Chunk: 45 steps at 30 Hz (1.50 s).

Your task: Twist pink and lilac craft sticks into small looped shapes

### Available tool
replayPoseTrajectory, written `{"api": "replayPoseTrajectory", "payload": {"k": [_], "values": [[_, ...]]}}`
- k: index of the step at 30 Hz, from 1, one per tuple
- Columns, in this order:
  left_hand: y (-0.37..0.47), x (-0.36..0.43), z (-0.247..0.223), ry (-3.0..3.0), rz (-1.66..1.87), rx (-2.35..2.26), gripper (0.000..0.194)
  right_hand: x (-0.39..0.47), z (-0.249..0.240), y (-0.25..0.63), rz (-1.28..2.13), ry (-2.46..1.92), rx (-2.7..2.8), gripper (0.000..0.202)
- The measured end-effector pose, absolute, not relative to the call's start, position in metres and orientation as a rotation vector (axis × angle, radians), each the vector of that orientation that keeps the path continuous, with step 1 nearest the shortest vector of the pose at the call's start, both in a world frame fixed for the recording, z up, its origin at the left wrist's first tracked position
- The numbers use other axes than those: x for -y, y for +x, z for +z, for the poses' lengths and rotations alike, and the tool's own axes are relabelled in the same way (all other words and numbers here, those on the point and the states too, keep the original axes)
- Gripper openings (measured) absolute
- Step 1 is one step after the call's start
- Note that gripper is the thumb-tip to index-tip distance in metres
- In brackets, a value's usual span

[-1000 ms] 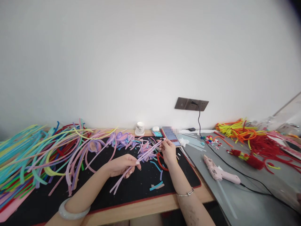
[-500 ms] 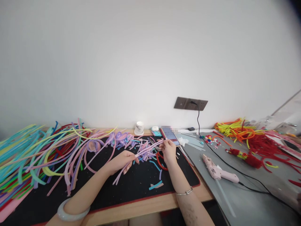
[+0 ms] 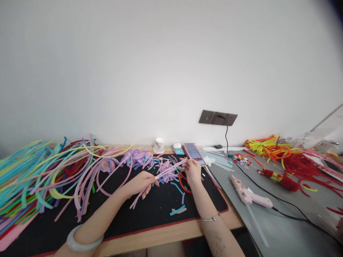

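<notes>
Two or more pale pink and lilac pipe cleaners stretch between my hands above the black mat. My left hand is closed around them near one end, and their loose tails hang below its fingers. My right hand pinches the other end, higher and to the right. Beneath them lies a heap of short cut lilac and pink pieces. Red-handled scissors rest beside my right hand, partly hidden by it. A few blue offcuts lie nearer the mat's front edge.
Long pastel pipe cleaners cover the left side. A paper cup and a phone stand along the back. On the grey table to the right lie a pink glue gun with its cord, small pompoms and red pipe cleaners.
Both hands keep their hold on the pipe cleaners in nearly the same place. The whole view has shifted very slightly.
</notes>
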<state>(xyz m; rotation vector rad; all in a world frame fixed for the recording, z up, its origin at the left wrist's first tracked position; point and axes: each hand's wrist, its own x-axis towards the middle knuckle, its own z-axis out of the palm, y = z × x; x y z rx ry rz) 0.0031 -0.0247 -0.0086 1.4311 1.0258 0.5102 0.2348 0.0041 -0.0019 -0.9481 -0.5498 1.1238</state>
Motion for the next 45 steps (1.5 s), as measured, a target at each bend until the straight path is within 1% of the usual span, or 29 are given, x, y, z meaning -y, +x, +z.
{"api": "replayPoseTrajectory", "payload": {"k": [7,17,22,30,34,41,45], "values": [[0.0,0.021,-0.016,1.416,0.505,-0.943,0.042,-0.005,-0.003,0.235,1.1,-0.945,0.544,0.016],[-0.004,0.024,-0.008,1.401,0.414,-0.859,0.036,-0.01,-0.006,0.236,0.951,-0.931,0.568,0.031],[-0.008,0.022,-0.007,1.434,0.416,-0.844,0.036,-0.01,-0.004,0.239,0.892,-0.931,0.564,0.027],[-0.015,0.01,-0.008,1.563,0.54,-0.953,0.03,-0.012,0.002,0.248,0.807,-0.95,0.45,0.01],[-0.017,0.008,-0.005,1.717,0.579,-1.058,0.028,-0.012,0.003,0.252,0.785,-0.946,0.452,0.013],[-0.022,0.012,0.009,1.987,0.697,-1.167,0.028,-0.012,0.005,0.254,0.802,-0.948,0.476,0.025],[-0.026,0.012,0.013,2.009,0.701,-1.185,0.026,-0.011,0.006,0.254,0.86,-0.929,0.503,0.024]]}}
